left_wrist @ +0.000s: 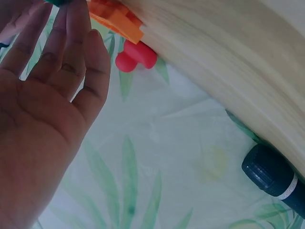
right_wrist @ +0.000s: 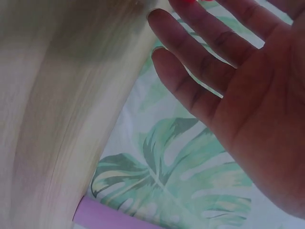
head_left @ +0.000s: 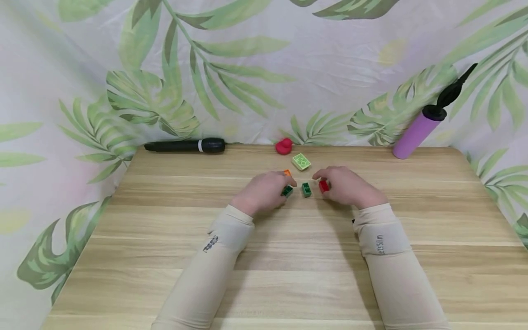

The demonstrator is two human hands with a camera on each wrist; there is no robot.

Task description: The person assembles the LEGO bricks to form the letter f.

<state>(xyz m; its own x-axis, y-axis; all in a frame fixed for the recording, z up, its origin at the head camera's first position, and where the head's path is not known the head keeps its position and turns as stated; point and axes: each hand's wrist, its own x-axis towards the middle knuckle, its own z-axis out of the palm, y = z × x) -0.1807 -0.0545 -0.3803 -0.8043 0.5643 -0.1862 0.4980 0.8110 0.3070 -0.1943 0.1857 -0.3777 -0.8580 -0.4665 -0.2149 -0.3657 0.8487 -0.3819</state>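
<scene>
My left hand [head_left: 266, 189] pinches a dark green toy brick [head_left: 287, 191] between its fingertips and thumb, low over the table. In the left wrist view the green brick [left_wrist: 58, 2] shows only at the top edge, at the fingertips. My right hand [head_left: 345, 185] holds a red toy brick [head_left: 323, 186] at its fingertips; a sliver of the red brick [right_wrist: 190, 1] appears at the top of the right wrist view. Between both hands a second green brick [head_left: 306, 189] stands on the table. An orange brick [head_left: 287, 173] lies just behind the left fingers, partly hidden by them.
Behind the hands are a light green brick [head_left: 301, 162] and a rounded red toy [head_left: 283, 146]. A black rod with a white ring [head_left: 185, 145] lies at the back left edge. At the back right, a purple pump with a black nozzle [head_left: 416, 130] leans against the leaf-patterned cloth [head_left: 255, 82].
</scene>
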